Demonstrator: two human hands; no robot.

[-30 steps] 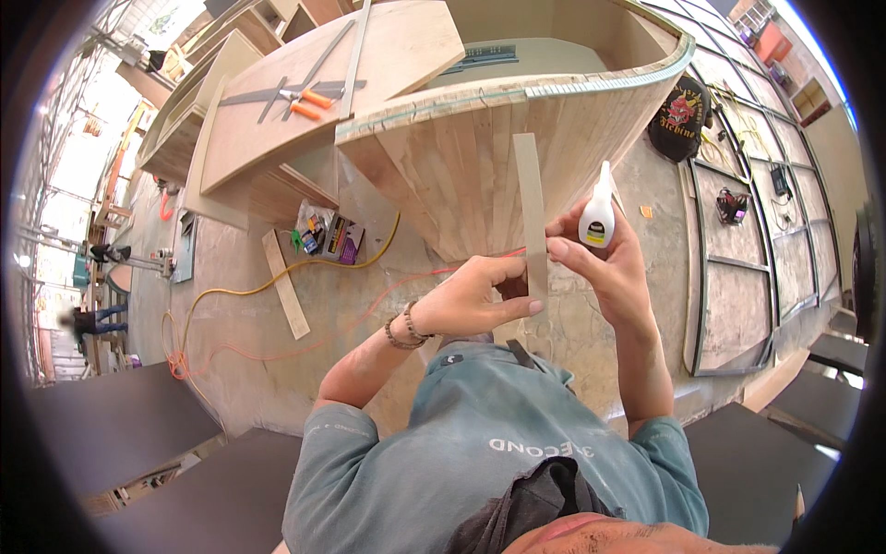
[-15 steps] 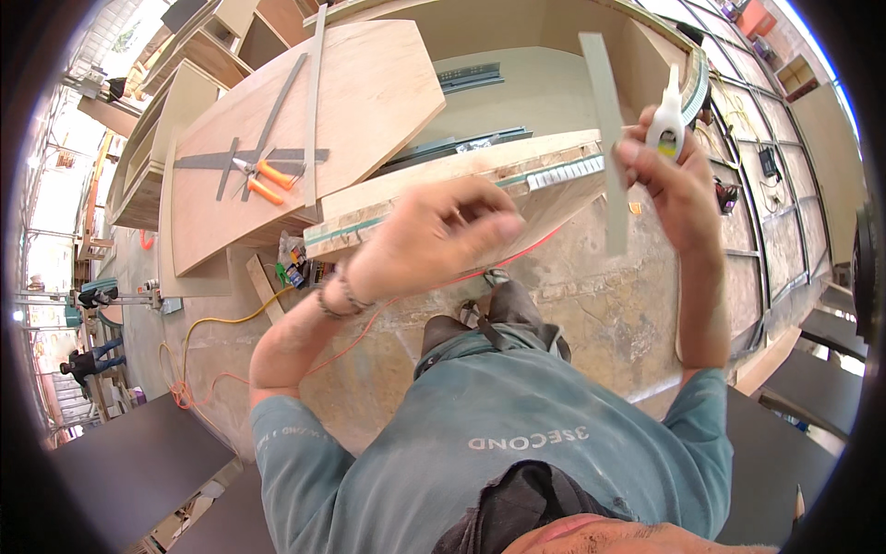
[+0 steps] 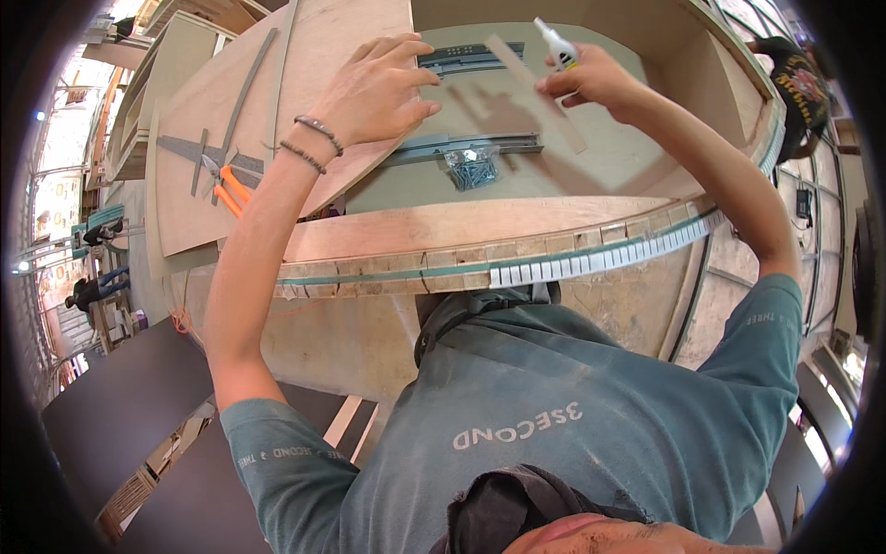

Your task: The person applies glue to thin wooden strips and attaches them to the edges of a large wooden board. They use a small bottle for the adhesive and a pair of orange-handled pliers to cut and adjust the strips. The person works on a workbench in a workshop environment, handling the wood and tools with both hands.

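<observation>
My right hand (image 3: 602,85) is closed round a small white glue bottle (image 3: 557,44) with a pointed nozzle, tilted up and to the left. The same hand also grips a thin, pale edging strip (image 3: 513,65), which slants across the hollow of a curved wooden cabinet (image 3: 591,208). My left hand (image 3: 369,97) holds nothing. Its fingers are spread above the edge of a light plywood panel (image 3: 323,55). Orange-handled cutters (image 3: 231,187) lie on this panel, left of my left forearm, beside several grey strips (image 3: 249,92).
Inside the cabinet are metal drawer slides (image 3: 434,150) and a clear bag of screws (image 3: 472,170). White slotted edging (image 3: 591,265) runs along its curved near rim. Another person (image 3: 801,92) is at the far right. Dark panels (image 3: 129,406) lie at lower left.
My body has leaned forward over the cabinet. Both hands have moved farther out, the right one leftward with the bottle and strip. A person has come into view at the right.
</observation>
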